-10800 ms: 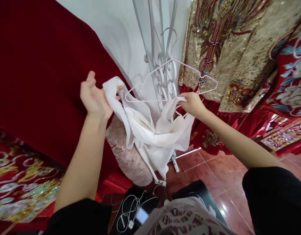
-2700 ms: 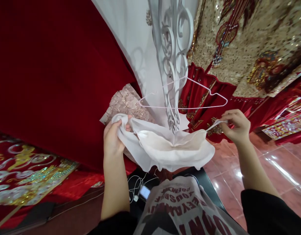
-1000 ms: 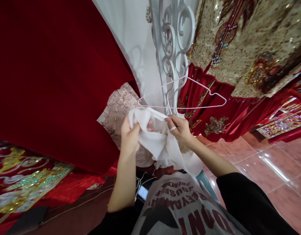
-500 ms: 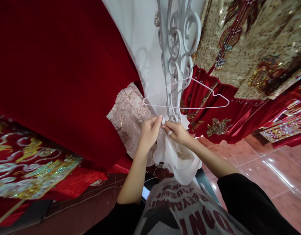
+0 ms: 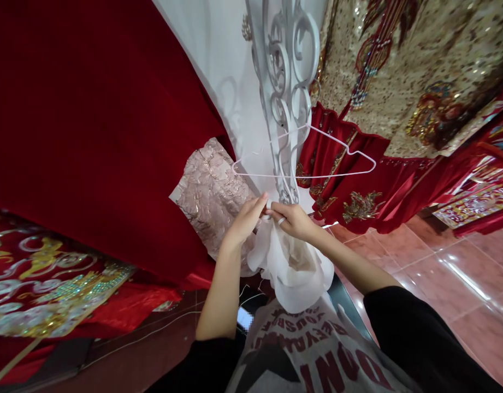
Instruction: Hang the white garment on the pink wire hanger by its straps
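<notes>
My left hand [image 5: 247, 218] and my right hand [image 5: 293, 220] meet in front of me, both closed on the gathered top of a sheer white garment [image 5: 294, 284]. The thumb of the left hand points up along a white band at its edge. A ring or white loop shows on a right finger. Below the hands the white fabric hangs down in loose folds. Just beyond them a pale pink hanger [image 5: 331, 176] hangs at a white scrollwork metal stand [image 5: 280, 109]. A pink textured fabric piece [image 5: 212, 191] lies to the left of my left hand.
Red cloth [image 5: 99, 120] fills the left, with an embroidered garment [image 5: 42, 273] below it. Gold sequined clothing [image 5: 382, 76] and a red embroidered skirt [image 5: 357, 185] hang at right. Pink floor tiles [image 5: 451, 273] lie beyond. A lit phone screen [image 5: 244, 317] and a white cable show below.
The view has shifted slightly, so the stand and hanger sit a little further left. Both hands keep their hold, and the white fabric hangs slightly more spread.
</notes>
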Motion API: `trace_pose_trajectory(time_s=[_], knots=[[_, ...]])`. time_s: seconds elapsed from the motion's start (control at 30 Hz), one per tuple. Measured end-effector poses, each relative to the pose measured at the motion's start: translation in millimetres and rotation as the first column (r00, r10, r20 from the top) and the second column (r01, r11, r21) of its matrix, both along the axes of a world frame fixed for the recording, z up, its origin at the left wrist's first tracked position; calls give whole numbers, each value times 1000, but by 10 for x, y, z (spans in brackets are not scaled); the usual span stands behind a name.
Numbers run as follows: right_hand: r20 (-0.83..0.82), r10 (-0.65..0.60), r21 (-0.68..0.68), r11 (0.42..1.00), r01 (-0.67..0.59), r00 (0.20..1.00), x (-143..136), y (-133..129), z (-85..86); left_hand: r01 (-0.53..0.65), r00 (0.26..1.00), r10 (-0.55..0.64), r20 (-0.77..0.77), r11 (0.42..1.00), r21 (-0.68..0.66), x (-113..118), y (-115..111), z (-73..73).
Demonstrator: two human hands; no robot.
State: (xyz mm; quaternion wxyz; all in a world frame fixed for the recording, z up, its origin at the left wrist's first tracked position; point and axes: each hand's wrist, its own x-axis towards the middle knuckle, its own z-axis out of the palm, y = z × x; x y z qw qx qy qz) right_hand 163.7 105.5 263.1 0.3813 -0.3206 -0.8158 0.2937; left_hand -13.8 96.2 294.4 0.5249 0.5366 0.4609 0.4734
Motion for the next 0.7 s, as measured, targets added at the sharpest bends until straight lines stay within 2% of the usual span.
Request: trace_pose_trajectory(time_s=[0.07,0.13,0.2,0.27,0.33,0.4,0.47,0.5,0.53,0.57,0.7], knots=[[-6,25,7,1000,-25,1000,-11,5,-11,85,996,-84,24,996,-20,25,7,17],[-16,39,-7,999,-39,999,-17,0,-34,88,986,-90,142,996,25,103,10,52],[-44,23,-42,999,-25,999,4,-3,-48,-24,952,-12,307,993,114,182,9,90],[-114,-32,-72,997,24,993,63,26,-39,-219,904,113,412,950,220,208,16,107],[-230,-137,-107,988,114,964,149,114,-6,-422,858,258,444,847,322,155,45,86],[-319,-226,-189,967,172,921,234,270,35,-588,799,422,428,700,406,25,103,31],[-325,-265,-314,936,161,908,289,471,65,-677,733,576,361,569,467,-160,179,-33],[-297,-269,-373,916,148,916,303,574,73,-684,714,631,304,535,496,-265,217,-59],[-259,-272,-414,898,148,927,309,668,77,-670,709,664,238,528,522,-373,253,-76],[-220,-282,-431,887,167,934,311,748,78,-641,718,675,170,547,539,-479,286,-83],[-103,-352,-341,891,300,930,335,879,88,-484,804,589,-81,727,488,-797,409,1]])
